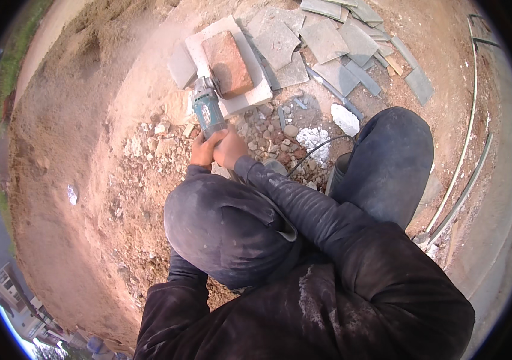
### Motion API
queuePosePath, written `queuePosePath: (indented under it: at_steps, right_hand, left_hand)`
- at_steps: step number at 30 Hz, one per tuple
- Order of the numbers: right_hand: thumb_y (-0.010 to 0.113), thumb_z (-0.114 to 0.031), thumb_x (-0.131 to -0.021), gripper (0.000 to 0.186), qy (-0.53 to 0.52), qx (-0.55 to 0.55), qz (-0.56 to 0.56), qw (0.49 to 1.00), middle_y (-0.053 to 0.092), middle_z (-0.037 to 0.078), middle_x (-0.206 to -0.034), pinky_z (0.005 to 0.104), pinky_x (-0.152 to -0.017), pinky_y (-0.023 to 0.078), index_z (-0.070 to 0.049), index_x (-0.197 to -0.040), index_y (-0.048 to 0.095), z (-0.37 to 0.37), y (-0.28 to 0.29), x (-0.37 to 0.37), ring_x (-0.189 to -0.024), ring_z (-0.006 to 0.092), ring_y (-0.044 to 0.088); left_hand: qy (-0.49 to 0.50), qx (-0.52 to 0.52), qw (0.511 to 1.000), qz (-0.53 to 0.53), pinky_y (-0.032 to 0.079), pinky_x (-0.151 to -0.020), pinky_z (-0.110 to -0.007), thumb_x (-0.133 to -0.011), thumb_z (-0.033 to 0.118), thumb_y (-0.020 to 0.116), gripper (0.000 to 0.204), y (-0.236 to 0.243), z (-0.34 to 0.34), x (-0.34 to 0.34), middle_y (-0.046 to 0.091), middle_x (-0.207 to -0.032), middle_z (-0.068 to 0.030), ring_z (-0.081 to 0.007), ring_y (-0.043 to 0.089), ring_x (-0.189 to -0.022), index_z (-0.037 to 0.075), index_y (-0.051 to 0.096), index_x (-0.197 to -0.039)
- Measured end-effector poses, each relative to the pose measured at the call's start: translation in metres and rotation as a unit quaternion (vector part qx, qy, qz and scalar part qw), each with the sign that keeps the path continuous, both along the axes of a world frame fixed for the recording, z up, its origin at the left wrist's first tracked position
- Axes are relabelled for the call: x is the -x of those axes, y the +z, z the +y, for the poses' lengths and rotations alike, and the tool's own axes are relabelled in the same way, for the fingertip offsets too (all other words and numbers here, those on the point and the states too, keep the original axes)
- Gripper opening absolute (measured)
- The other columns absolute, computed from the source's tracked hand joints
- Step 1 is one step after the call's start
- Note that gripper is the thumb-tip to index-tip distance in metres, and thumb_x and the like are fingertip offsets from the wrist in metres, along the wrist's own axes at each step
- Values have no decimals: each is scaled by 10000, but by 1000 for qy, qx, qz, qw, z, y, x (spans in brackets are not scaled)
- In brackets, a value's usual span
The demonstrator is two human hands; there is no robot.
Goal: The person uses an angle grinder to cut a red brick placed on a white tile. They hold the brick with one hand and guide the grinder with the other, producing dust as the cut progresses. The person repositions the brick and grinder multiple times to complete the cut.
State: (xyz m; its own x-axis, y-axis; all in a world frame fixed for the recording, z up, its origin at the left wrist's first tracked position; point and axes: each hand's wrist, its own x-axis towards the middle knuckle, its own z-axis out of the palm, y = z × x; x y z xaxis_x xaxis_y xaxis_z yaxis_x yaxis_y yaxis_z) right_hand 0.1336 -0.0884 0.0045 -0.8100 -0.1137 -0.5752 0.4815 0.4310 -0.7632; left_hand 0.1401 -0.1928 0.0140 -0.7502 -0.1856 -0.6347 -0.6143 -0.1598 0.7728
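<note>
Holding what, and how?

Gripping a teal power grinder point(208, 110) by its rear body, left hand point(202, 150) and right hand point(230, 148) pressed close together, both curled around it.

Pointing where?

Away from the body, above and left of centre, with the tool's head just beside the left edge of a reddish brick point(227, 63); contact between the two impossible to tell.

Brick resting on what?

On a pale slab point(244, 102), beside a smaller grey tile point(181, 66) at left.

And farther out?

Stony rubble point(148, 144) below, broken grey tiles point(325, 42) overlapping at upper right, and a white lump point(345, 119) near a bent, dark-clothed right knee point(388, 156).
</note>
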Motion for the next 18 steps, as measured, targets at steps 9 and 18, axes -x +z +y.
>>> queuePosePath:
  at_steps: [9,18]
  right_hand:
    - [652,-338,-792,668,12,11,-13,1000,645,282,-1062,514,-918,477,-6,-1304,380,4,-5,-1,-1030,452,621]
    - [671,-380,-788,636,4,3,-12,1000,647,261,-1077,491,-898,488,-19,-1255,434,4,-5,-3,-1038,431,627]
  left_hand:
    - [-7,16,1000,-1,503,-803,-322,-832,148,739,401,1,4,-2,665,-1021,-100,-195,641,-901,-8,582,-1167]
    - [4,13,999,32,524,-775,-312,-771,195,789,489,-4,5,-4,671,-1026,-152,-215,661,-877,-69,593,-1134]
